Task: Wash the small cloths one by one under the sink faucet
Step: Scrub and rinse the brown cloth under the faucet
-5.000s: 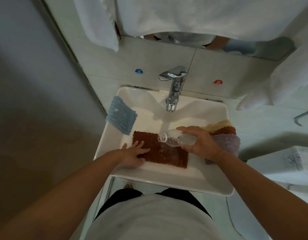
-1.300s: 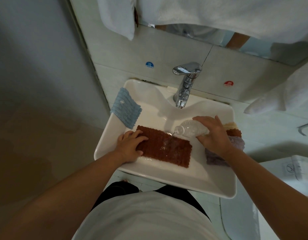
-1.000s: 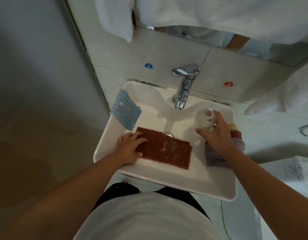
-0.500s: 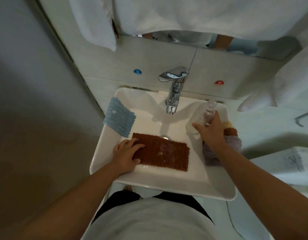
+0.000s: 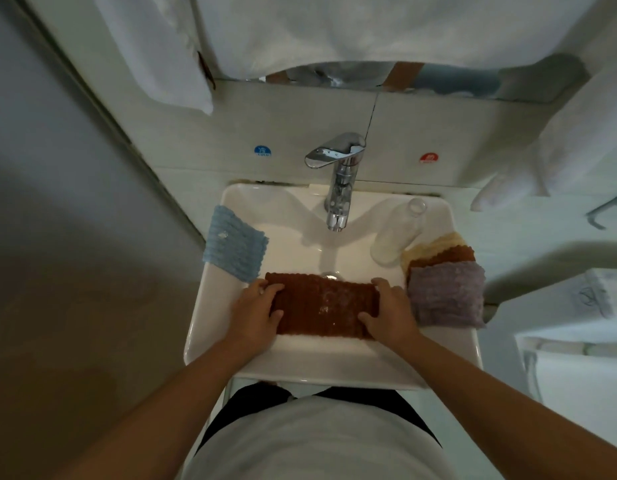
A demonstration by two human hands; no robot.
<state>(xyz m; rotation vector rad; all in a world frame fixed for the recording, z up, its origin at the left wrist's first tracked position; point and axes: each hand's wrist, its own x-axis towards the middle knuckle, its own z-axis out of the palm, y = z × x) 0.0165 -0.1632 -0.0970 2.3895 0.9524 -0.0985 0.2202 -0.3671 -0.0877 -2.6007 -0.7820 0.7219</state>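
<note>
**Two hands on a brown cloth in a bathroom sink**

Seen from above, a white square sink [image 5: 210, 344] holds one brown cloth [image 5: 326, 308] lying flat in the basin. One blue cloth [image 5: 235, 249] is draped over the sink's rim, up and to the left of the left hand [image 5: 256, 311]. That hand grips the brown cloth's left end, fingers curled over it on top. Between the two hands, above the cloth, stands one chrome faucet [image 5: 338, 181]; whether water runs cannot be told. The right hand [image 5: 390, 311] clasps the cloth's right end, fingers bent round its edge. Just above this hand lies one clear plastic bottle [image 5: 398, 233], uncapped. To its right, on the rim, sits a stack of three folded cloths [image 5: 445, 289]: purple nearest, then brown, then pale yellow.
</note>
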